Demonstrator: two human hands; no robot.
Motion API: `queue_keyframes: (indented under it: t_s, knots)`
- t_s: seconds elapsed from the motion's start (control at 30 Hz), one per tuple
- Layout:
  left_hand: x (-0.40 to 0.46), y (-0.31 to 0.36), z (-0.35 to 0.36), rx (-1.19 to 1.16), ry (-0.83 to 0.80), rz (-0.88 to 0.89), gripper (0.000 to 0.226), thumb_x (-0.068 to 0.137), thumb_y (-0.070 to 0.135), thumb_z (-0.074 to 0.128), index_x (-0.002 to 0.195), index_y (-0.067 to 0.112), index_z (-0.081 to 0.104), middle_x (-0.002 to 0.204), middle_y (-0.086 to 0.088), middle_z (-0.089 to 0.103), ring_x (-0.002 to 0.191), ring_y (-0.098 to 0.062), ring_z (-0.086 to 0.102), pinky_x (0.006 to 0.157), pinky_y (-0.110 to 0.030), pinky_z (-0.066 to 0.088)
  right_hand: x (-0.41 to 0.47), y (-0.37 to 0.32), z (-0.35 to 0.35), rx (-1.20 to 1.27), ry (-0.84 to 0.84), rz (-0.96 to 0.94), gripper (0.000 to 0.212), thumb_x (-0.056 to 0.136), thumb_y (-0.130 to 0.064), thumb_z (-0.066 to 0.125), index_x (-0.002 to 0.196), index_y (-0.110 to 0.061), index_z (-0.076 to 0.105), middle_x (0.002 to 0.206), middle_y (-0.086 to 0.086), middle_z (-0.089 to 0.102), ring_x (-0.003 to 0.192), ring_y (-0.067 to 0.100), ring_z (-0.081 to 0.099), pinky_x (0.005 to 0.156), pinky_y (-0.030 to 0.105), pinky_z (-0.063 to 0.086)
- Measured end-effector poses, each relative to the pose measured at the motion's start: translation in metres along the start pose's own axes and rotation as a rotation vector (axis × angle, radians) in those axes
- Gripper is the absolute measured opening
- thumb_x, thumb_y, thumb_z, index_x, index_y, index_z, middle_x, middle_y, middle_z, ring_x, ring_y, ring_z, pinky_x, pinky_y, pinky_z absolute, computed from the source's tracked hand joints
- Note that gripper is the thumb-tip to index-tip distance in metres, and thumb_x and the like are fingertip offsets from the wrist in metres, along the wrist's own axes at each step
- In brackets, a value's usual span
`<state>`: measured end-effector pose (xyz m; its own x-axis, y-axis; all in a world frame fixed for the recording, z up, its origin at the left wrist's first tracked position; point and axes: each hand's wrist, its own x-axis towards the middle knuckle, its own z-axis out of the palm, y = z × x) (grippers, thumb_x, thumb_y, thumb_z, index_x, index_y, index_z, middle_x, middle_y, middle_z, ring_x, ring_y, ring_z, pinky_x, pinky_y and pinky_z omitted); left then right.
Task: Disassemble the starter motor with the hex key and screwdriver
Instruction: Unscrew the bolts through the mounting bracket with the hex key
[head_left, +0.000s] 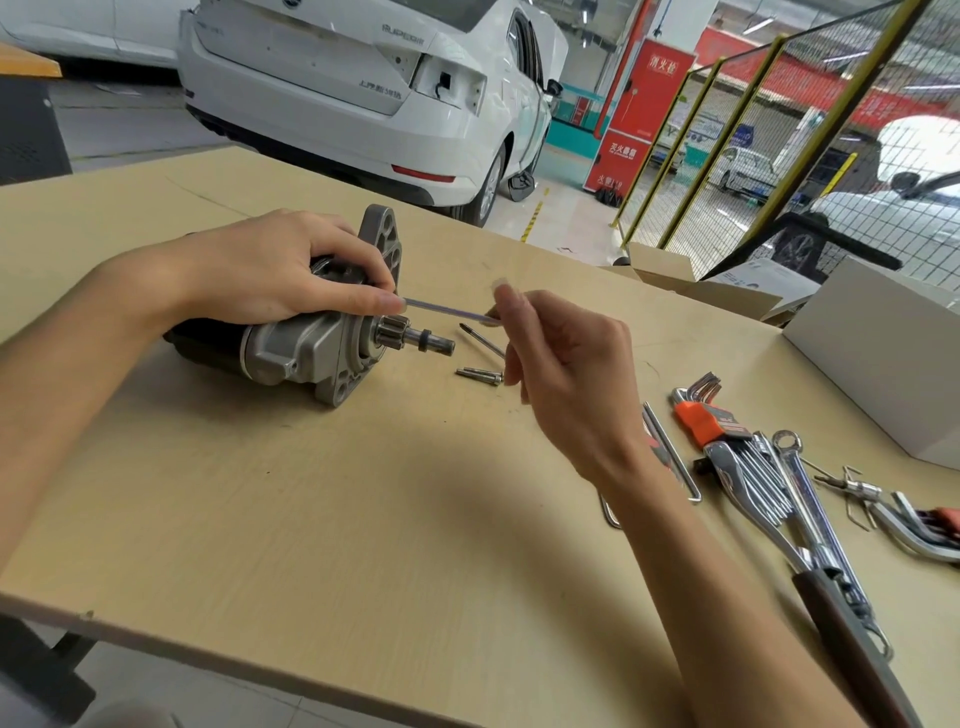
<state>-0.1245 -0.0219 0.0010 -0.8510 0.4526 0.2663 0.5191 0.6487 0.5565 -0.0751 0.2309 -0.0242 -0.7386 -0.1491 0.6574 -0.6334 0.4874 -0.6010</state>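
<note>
The starter motor (306, 348) lies on its side on the wooden table (311, 519), its pinion shaft pointing right. My left hand (275, 270) grips the top of its housing. My right hand (561, 353) pinches the end of a long thin hex key (447, 310), whose other end reaches the motor flange beside my left fingertips. A removed bolt (480, 375) and a long thin screw (483, 340) lie on the table just right of the shaft.
To the right lie an orange-holder hex key set (701, 410), combination wrenches (769, 483), a bent rod (670, 452), another key set (919, 530) and a dark-handled tool (852, 644). A white box (883, 353) stands at the right edge. Cars and fencing stand behind.
</note>
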Motion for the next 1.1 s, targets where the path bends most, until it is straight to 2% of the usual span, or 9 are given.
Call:
queue_keyframes:
  t_s: [0.17, 0.27, 0.37, 0.43, 0.57, 0.87, 0.93, 1.03, 1.1]
  knots:
    - [0.000, -0.001, 0.001, -0.002, 0.003, 0.010, 0.048, 0.058, 0.087, 0.054, 0.088, 0.054, 0.070, 0.103, 0.017, 0.060, 0.098, 0.002, 0.055, 0.096, -0.036, 0.046, 0.001, -0.004, 0.001, 0.243, -0.124, 0.244, 0.052, 0.103, -0.045, 0.038, 0.086, -0.010, 0.072, 0.051, 0.004, 0.060, 0.041, 0.010, 0.050, 0.046, 0.017, 0.039]
    - [0.000, -0.002, 0.000, -0.001, 0.002, 0.011, 0.048, 0.058, 0.087, 0.053, 0.089, 0.054, 0.069, 0.102, 0.018, 0.060, 0.097, 0.004, 0.054, 0.094, -0.033, 0.045, 0.002, -0.006, -0.002, 0.379, -0.232, 0.414, 0.059, 0.097, -0.056, 0.039, 0.076, -0.009, 0.069, 0.050, 0.005, 0.053, 0.043, 0.012, 0.045, 0.044, 0.019, 0.036]
    - [0.000, -0.002, 0.000, -0.008, 0.002, 0.015, 0.044, 0.063, 0.087, 0.054, 0.088, 0.054, 0.070, 0.102, 0.018, 0.060, 0.097, 0.005, 0.054, 0.093, -0.031, 0.045, 0.005, -0.005, -0.007, 0.520, -0.356, 0.571, 0.059, 0.097, -0.061, 0.041, 0.061, -0.016, 0.054, 0.054, 0.001, 0.044, 0.047, 0.012, 0.039, 0.043, 0.019, 0.033]
    - [0.000, -0.002, 0.001, -0.021, 0.008, 0.020, 0.034, 0.071, 0.080, 0.059, 0.088, 0.054, 0.070, 0.103, 0.016, 0.061, 0.097, 0.004, 0.054, 0.095, -0.035, 0.045, 0.007, -0.004, -0.008, 0.601, -0.393, 0.636, 0.057, 0.098, -0.061, 0.039, 0.064, -0.017, 0.052, 0.054, -0.003, 0.042, 0.046, 0.011, 0.037, 0.043, 0.019, 0.031]
    - [0.000, 0.000, 0.002, -0.018, 0.016, 0.027, 0.026, 0.069, 0.069, 0.060, 0.087, 0.053, 0.070, 0.103, 0.011, 0.061, 0.095, 0.001, 0.055, 0.096, -0.037, 0.045, 0.008, -0.003, -0.008, 0.726, -0.413, 0.711, 0.047, 0.097, -0.053, 0.046, 0.069, -0.017, 0.053, 0.053, -0.005, 0.040, 0.043, 0.010, 0.036, 0.039, 0.019, 0.029]
    - [0.000, -0.001, 0.001, -0.034, 0.010, 0.036, 0.026, 0.069, 0.068, 0.061, 0.086, 0.052, 0.070, 0.103, 0.013, 0.061, 0.095, 0.002, 0.054, 0.095, -0.034, 0.046, 0.010, 0.001, -0.012, 0.707, -0.411, 0.616, 0.029, 0.090, -0.032, 0.064, 0.065, -0.019, 0.056, 0.054, -0.006, 0.034, 0.044, 0.008, 0.028, 0.039, 0.017, 0.023]
    - [0.000, -0.002, 0.001, -0.034, 0.008, 0.037, 0.025, 0.069, 0.068, 0.062, 0.086, 0.052, 0.070, 0.102, 0.015, 0.061, 0.096, 0.002, 0.054, 0.094, -0.033, 0.045, 0.009, 0.000, -0.015, 0.555, -0.380, 0.550, 0.026, 0.092, -0.026, 0.067, 0.068, -0.016, 0.064, 0.053, -0.006, 0.039, 0.045, 0.007, 0.032, 0.041, 0.016, 0.027]
    - [0.001, -0.002, 0.001, -0.027, 0.009, 0.039, 0.025, 0.069, 0.068, 0.062, 0.086, 0.052, 0.070, 0.102, 0.013, 0.061, 0.095, 0.002, 0.055, 0.093, -0.032, 0.045, 0.005, 0.001, -0.016, 0.163, -0.277, 0.309, 0.019, 0.092, -0.023, 0.070, 0.076, -0.013, 0.074, 0.047, -0.008, 0.045, 0.044, 0.004, 0.035, 0.044, 0.015, 0.030]
    - [0.001, -0.002, 0.001, -0.026, 0.010, 0.037, 0.026, 0.069, 0.069, 0.061, 0.086, 0.052, 0.070, 0.100, 0.016, 0.061, 0.095, 0.002, 0.055, 0.092, -0.029, 0.045, 0.002, 0.001, -0.015, 0.055, -0.201, 0.184, 0.015, 0.092, -0.020, 0.070, 0.086, -0.009, 0.078, 0.045, -0.002, 0.045, 0.043, 0.004, 0.036, 0.047, 0.014, 0.031]
